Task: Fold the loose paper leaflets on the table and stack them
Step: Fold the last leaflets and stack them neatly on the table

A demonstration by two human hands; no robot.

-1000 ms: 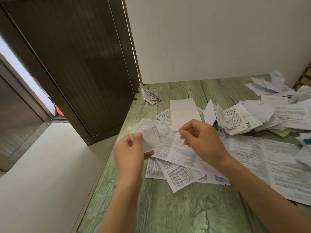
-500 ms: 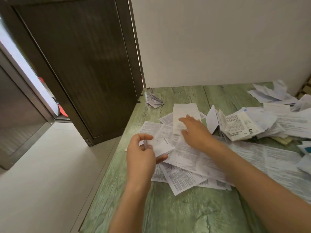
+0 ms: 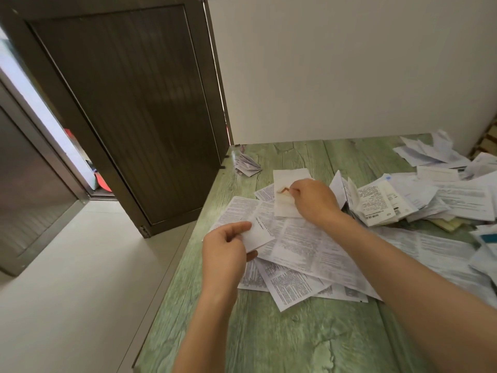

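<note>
The left hand [image 3: 224, 250] hangs over the near-left part of the green wood-grain table [image 3: 269, 335]. Its thumb and curled fingers [image 3: 236, 228] pinch a small folded leaflet [image 3: 259, 234] by its left edge, holding it lifted just above the loose sheets. The right hand [image 3: 316, 203] reaches further out, palm down, with its fingers [image 3: 294, 188] drawn together at a blank white sheet [image 3: 289, 176] lying on top of the spread. Something small and brownish shows at the fingertips, and I cannot tell whether they pinch the sheet or only touch it. Under both hands, unfolded printed leaflets [image 3: 301, 249] overlap one another at odd angles on the table. To the right, a thick folded leaflet [image 3: 376, 203] stands half open at the edge of a larger heap of papers [image 3: 451, 195] that runs to the far-right corner. A small fanned stack of folded leaflets [image 3: 246, 165] sits at the far-left corner, well apart from both hands. A dark door [image 3: 129, 103] stands beside that corner, with a pale wall [image 3: 349, 63] behind the table and a pale floor [image 3: 67, 305] to the left
</note>
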